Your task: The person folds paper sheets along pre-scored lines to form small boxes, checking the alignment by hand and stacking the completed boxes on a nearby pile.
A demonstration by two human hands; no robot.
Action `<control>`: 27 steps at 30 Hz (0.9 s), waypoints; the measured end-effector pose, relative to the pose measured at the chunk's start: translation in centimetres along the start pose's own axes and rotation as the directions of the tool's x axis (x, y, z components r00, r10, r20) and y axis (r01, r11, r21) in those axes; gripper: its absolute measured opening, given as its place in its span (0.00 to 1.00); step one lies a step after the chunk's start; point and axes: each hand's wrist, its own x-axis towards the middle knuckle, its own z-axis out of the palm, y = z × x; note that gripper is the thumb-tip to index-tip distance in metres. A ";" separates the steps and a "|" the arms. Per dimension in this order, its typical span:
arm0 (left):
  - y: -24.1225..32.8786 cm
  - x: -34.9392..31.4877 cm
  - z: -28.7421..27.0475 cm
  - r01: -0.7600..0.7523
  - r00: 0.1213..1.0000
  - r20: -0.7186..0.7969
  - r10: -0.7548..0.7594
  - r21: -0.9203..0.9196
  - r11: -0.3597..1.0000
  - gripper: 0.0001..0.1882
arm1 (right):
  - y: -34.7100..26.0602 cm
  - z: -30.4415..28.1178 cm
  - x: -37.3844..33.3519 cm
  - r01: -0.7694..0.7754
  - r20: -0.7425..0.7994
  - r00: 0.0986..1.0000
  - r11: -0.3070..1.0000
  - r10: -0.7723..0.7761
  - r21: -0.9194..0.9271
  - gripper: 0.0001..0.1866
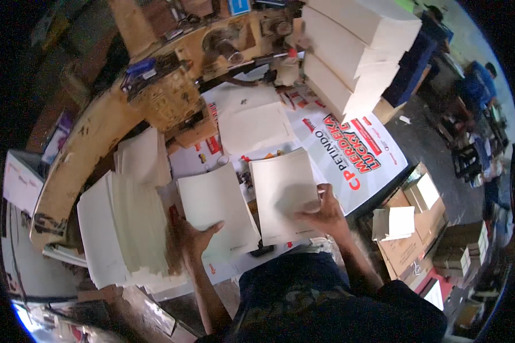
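Observation:
Two stacks of cream-white paper sheets lie side by side in front of me. My left hand (193,241) is at the left edge of the left paper stack (217,206). Its thumb stretches over the sheets, apart from the fingers, which are partly blurred beside the edge. My right hand (327,215) grips the right edge of the right paper stack (283,197), thumb on top and fingers along the side; a shadow falls on the sheets. Left of my left hand rises a tall pile of fanned-out sheets (134,223).
A printed banner (377,166) covers the table. Another sheet pile (254,127) lies farther off. Tall paper piles (349,51) stand at the back right. A curved, worn wooden beam (83,166) borders the left side. Cardboard (403,251) lies on the right; people work beyond.

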 end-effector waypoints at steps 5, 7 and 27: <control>-0.2 -0.6 -0.9 0.072 0.997 0.054 -0.056 -0.372 0.926 0.66 | 0.0 -1.2 0.4 -0.378 0.132 0.923 0.918 0.363 0.120 0.27; -0.6 -0.5 -1.3 0.118 0.985 0.169 -0.020 -0.594 0.796 0.63 | 0.0 -1.8 -0.1 -0.426 0.194 0.903 0.858 0.383 0.287 0.28; 17.7 13.1 13.6 0.140 0.941 0.229 0.249 -0.934 0.329 0.28 | -5.4 -15.9 -7.5 -0.312 -0.322 0.838 0.871 0.441 0.381 0.34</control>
